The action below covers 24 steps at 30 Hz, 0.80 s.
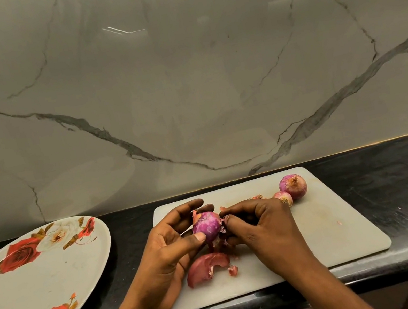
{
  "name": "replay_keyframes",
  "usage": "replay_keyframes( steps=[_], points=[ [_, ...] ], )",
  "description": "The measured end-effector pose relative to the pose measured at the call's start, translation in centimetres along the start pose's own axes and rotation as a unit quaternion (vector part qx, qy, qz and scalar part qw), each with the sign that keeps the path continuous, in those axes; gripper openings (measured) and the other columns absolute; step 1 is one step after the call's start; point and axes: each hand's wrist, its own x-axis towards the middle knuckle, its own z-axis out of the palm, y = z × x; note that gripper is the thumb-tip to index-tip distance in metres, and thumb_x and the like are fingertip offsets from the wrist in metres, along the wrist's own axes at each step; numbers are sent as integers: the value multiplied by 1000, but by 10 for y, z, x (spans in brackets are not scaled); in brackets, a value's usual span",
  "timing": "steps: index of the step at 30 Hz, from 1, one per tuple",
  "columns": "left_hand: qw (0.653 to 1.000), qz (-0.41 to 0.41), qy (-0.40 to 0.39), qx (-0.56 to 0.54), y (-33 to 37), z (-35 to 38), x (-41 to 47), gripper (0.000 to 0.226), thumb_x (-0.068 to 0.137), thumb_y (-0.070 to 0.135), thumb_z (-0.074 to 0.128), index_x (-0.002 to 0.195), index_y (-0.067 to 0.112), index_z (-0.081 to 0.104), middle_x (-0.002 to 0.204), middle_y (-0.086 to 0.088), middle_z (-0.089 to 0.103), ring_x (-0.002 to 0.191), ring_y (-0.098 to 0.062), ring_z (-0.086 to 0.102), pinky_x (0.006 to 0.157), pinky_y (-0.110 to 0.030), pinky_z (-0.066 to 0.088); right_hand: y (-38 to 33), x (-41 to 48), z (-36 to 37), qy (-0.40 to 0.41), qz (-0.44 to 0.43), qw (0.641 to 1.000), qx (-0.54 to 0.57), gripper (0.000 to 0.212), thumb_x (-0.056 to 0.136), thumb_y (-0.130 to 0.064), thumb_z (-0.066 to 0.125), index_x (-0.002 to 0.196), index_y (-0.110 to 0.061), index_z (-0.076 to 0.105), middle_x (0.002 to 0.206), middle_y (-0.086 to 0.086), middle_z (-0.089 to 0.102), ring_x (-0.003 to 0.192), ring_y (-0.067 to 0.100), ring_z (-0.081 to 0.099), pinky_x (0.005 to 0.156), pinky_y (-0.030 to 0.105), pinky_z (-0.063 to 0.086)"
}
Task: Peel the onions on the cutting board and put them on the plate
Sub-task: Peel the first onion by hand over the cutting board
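Over the white cutting board (319, 229), the left hand (171, 252) grips a half-peeled red onion (206, 226) while the right hand (261, 223) pinches its loose skin, with 2 unpeeled onions (292, 186) at the board's far edge and the floral plate (42, 280) apart, left.

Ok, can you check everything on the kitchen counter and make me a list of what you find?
Surface: black stone counter with pale rectangular cutting board on it.
Job's things: purple part-peeled onion in both hands; big unpeeled onion and small unpeeled onion touching at board's far right; rose-patterned oval plate at left, no onion on its visible part.
Clutter: reddish loose onion skins on the board.
Grippers: left hand holds the part-peeled onion; right hand pinches its skin.
Cables: nothing seen.
Surroundings: grey-veined marble wall.
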Motion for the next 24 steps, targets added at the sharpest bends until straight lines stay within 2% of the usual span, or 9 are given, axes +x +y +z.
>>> replay_keyframes(
  steps=[4, 6, 9, 12, 16, 19, 21, 24],
  points=[
    [1000, -3, 20, 10, -1, 2, 1, 63, 79, 2, 74, 139, 13, 63, 137, -16, 69, 127, -38, 66, 105, -50, 57, -3, -1, -1, 7, 6, 1000, 28, 22, 96, -16, 73, 96, -37, 79, 91, -9, 81, 85, 13, 79, 76, 37, 67],
    [999, -2, 34, 17, 0, 3, 0, 60, 78, 3, 75, 136, 16, 66, 135, -14, 70, 127, -37, 67, 105, -49, 57, -3, -1, -1, 9, 11, 999, 37, 11, 92, -26, 78, 101, -33, 81, 93, -8, 81, 86, 13, 79, 75, 38, 67],
    [999, -3, 42, 25, 1, 5, -1, 59, 79, 6, 77, 136, 17, 66, 134, -13, 70, 125, -34, 68, 102, -45, 59, -4, -2, 0, -5, -8, 1000, 4, 23, 85, -38, 83, 108, -33, 82, 97, -13, 81, 92, 8, 78, 78, 35, 66],
    [998, -9, 43, 47, 1, 7, -1, 56, 82, 8, 85, 135, 18, 67, 134, -12, 70, 124, -33, 69, 97, -42, 61, -4, -3, -2, -20, -28, 999, -5, 17, 88, -30, 82, 100, -42, 80, 95, -21, 80, 95, 3, 76, 83, 31, 65],
    [996, 1, 53, 72, 0, 10, -1, 57, 73, 13, 89, 127, 24, 72, 133, -13, 70, 119, -35, 71, 91, -40, 63, -3, -2, -2, -20, -31, 999, 2, 17, 91, -24, 80, 100, -38, 82, 94, -17, 81, 93, 8, 78, 83, 36, 65],
    [997, 0, 53, 57, 0, 10, -1, 57, 74, 11, 89, 127, 22, 72, 133, -15, 70, 118, -37, 72, 88, -39, 63, -4, -2, -2, -15, -32, 999, -5, 20, 94, -23, 77, 94, -42, 80, 91, -17, 80, 89, 9, 78, 79, 34, 66],
    [998, -2, 51, 48, 1, 10, -1, 56, 79, 8, 90, 130, 21, 71, 133, -15, 69, 117, -38, 72, 89, -41, 64, -3, -1, -1, -3, -17, 1000, -2, 15, 95, -22, 76, 94, -36, 81, 89, -12, 80, 85, 11, 78, 77, 35, 66],
    [997, 1, 65, 36, 2, 12, -1, 52, 83, 6, 79, 132, 18, 69, 127, -14, 72, 113, -37, 74, 86, -39, 65, -2, -1, -2, 14, -5, 1000, 0, 11, 92, -18, 79, 94, -28, 83, 87, -11, 80, 82, 10, 78, 74, 32, 66]
  ],
)
